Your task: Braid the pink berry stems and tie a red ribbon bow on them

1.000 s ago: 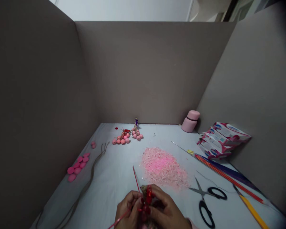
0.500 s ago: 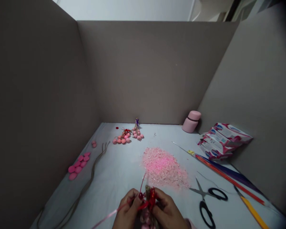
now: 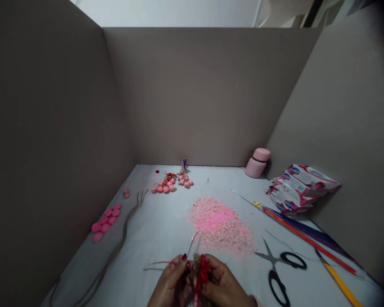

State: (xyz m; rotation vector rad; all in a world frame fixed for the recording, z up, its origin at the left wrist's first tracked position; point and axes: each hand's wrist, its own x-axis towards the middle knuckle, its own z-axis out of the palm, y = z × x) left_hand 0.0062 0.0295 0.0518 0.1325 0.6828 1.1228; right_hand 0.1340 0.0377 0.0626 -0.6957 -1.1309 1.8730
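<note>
At the bottom centre, my left hand [image 3: 171,281] is closed, its thumb and finger pinching a thin red ribbon [image 3: 193,244] whose loose ends stick out up and to the left. Facing it, my right hand [image 3: 225,283] grips a small twine bundle [image 3: 196,258] around which a shiny red ribbon bow [image 3: 204,268] sits. The lower part of the bundle is mostly hidden between my hands. Just beyond them lies a heap of pink granules [image 3: 219,221]. Open black-handled scissors [image 3: 272,258] rest to the right of my right hand.
Pink discs [image 3: 104,224] and long twine strands [image 3: 124,232] lie on the left. Two pink-ball bunches [image 3: 166,185] sit at the back. On the right are a pink flask [image 3: 257,164], packets [image 3: 299,189], red sticks [image 3: 310,241] and a yellow cutter [image 3: 339,283]. Grey panels [image 3: 211,94] enclose the table.
The ribbon's loose end that trailed toward the lower left now points left, shorter and higher. My left hand has shifted slightly, and the red bow has turned more upright between my hands.
</note>
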